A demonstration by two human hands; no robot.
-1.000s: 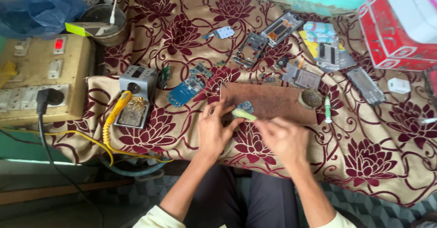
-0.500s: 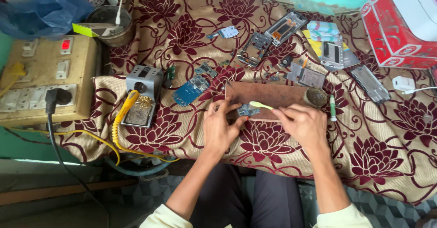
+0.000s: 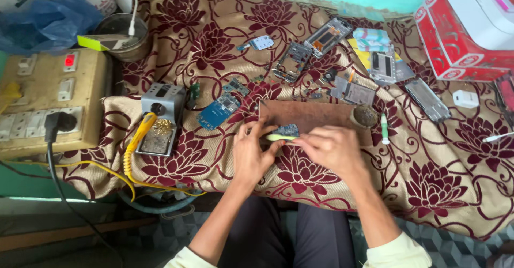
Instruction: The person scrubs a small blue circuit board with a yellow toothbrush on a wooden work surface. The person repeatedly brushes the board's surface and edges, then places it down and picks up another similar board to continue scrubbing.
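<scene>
Blue circuit board (image 3: 286, 130) pinched by left hand (image 3: 252, 153); right hand (image 3: 332, 147) grips a pale tool (image 3: 279, 137). A slip might scratch it.

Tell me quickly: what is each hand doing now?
Left hand: fingers pressing on small blue circuit board.
Right hand: closed on pale yellow-green tool.

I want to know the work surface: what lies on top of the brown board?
On the brown board lie a small blue circuit board and a round dark pad. Both hands, left and right, cover its near edge, so anything beneath them is hidden.
</scene>
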